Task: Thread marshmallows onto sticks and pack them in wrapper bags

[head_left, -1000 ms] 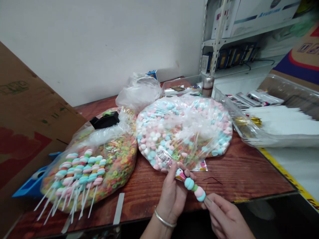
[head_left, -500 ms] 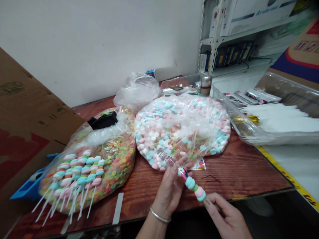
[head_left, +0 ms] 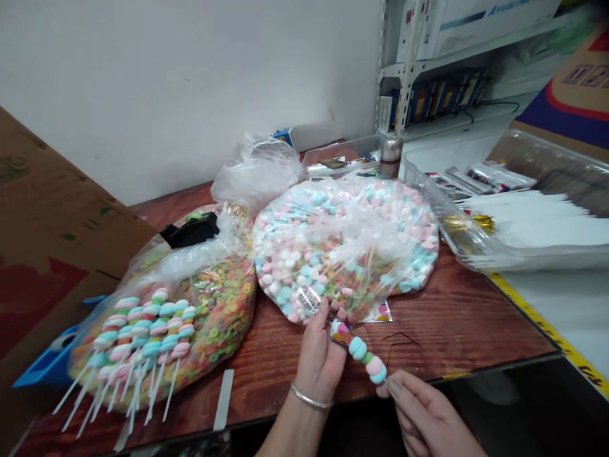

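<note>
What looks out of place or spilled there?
The black tape dispenser sits tilted on the bulging clear plastic bag of multicoloured rings, an odd, uneven perch. No spill is visible.

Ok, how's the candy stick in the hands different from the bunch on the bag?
The candy stick is held between the left hand and right hand; the bunch lies unheld on the bag. The candy stick is just one; the bunch is many, their white sticks poking out. Both show pink, blue and green.
</note>
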Demonstrator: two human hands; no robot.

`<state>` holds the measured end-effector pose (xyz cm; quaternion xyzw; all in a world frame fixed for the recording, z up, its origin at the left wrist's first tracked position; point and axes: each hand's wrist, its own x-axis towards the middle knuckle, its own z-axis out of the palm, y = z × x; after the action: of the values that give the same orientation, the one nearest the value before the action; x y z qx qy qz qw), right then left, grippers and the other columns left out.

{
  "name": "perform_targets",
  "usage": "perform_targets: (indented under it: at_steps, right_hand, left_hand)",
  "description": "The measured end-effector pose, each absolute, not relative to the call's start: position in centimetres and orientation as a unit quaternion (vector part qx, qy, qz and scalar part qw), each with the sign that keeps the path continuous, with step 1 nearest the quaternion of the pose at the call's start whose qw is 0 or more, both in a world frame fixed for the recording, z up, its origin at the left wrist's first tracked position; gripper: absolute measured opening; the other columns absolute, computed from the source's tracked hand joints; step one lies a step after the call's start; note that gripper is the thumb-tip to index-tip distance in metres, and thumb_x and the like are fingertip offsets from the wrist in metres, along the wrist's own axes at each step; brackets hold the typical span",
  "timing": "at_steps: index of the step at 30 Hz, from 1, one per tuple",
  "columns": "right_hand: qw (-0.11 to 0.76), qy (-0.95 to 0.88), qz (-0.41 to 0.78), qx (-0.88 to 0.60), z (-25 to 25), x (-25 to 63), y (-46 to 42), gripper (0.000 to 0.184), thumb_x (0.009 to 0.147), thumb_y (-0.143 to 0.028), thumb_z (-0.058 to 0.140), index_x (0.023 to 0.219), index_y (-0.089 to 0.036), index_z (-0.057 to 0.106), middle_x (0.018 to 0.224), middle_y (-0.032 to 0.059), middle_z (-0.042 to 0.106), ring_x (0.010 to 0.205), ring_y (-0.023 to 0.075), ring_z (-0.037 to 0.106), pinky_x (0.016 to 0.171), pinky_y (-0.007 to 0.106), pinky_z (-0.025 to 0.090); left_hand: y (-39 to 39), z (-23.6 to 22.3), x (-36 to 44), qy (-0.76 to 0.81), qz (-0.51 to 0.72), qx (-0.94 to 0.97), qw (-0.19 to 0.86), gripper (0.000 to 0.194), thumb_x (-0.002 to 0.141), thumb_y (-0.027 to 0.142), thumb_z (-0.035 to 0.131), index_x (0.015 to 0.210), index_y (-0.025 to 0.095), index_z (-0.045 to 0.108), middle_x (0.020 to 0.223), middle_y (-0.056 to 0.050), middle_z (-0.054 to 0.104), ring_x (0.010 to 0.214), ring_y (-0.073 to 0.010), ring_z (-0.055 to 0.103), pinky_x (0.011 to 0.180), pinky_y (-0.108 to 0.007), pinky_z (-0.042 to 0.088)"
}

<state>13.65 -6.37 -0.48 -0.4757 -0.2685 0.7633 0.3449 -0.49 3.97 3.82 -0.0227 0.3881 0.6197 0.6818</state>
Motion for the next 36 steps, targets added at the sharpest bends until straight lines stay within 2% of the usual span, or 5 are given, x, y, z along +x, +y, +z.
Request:
perform_targets:
  at_steps: [7, 15, 19, 25, 36]
  right_hand:
    - [0.39, -0.636, 0.376, -0.549, -1.1, 14.8, -6.7, 0.018, 0.096, -0.03, 0.048, 0.089, -0.02, 0.062, 0.07, 0.0, 0.062, 0.059, 0.0119, 0.059, 0.055, 0.02, 0.045]
    - [0.368, -0.834, -0.026, -0.411, -2.3, 15.8, -6.3, 0.039, 0.084, -0.008, 0.062, 0.122, -0.007, 0.056, 0.062, 0.0021, 0.063, 0.053, 0.0164, 0.055, 0.058, 0.032, 0.04]
    - [0.4, -0.743, 0.206, -0.496, -1.8, 15.2, -6.7, 0.014, 0.093, -0.017, 0.05, 0.1, -0.018, 0.062, 0.07, 0.0016, 0.064, 0.059, 0.0142, 0.057, 0.059, 0.026, 0.042]
    - [0.377, -0.357, 0.679, -0.52, -1.6, 14.6, -6.1, 0.047, 0.087, -0.065, 0.048, 0.076, -0.02, 0.055, 0.05, -0.0104, 0.028, 0.041, 0.0061, 0.024, 0.039, 0.02, 0.02]
    - [0.38, -0.407, 0.64, -0.53, -0.9, 13.6, -6.5, 0.043, 0.089, -0.061, 0.048, 0.075, -0.02, 0.053, 0.053, -0.0088, 0.035, 0.043, 0.0075, 0.033, 0.043, 0.02, 0.031]
  left_hand:
    - [3.3, 3.4, -0.5, 0.426, 0.578, 0.074, 0.692, 0.017, 0.078, 0.01, 0.07, 0.094, 0.011, 0.064, 0.073, 0.0, 0.058, 0.06, -0.0083, 0.054, 0.064, -0.027, 0.055]
    - [2.8, 3.3, -0.2, 0.429, 0.567, 0.065, 0.7, 0.017, 0.075, 0.012, 0.073, 0.089, 0.013, 0.063, 0.07, 0.001, 0.058, 0.062, -0.0092, 0.055, 0.066, -0.027, 0.054]
    - [2.7, 3.4, -0.3, 0.412, 0.562, 0.063, 0.715, 0.017, 0.08, 0.019, 0.07, 0.095, 0.013, 0.063, 0.076, 0.0, 0.059, 0.062, -0.0089, 0.055, 0.068, -0.028, 0.055]
    - [2.6, 3.3, -0.4, 0.359, 0.525, 0.07, 0.768, 0.022, 0.088, 0.033, 0.059, 0.097, 0.013, 0.062, 0.069, 0.001, 0.056, 0.059, -0.0108, 0.055, 0.069, -0.031, 0.053]
    - [2.5, 3.2, 0.2, 0.385, 0.539, 0.012, 0.75, 0.027, 0.084, 0.041, 0.063, 0.076, 0.016, 0.057, 0.064, 0.0, 0.058, 0.062, -0.0158, 0.06, 0.067, -0.033, 0.053]
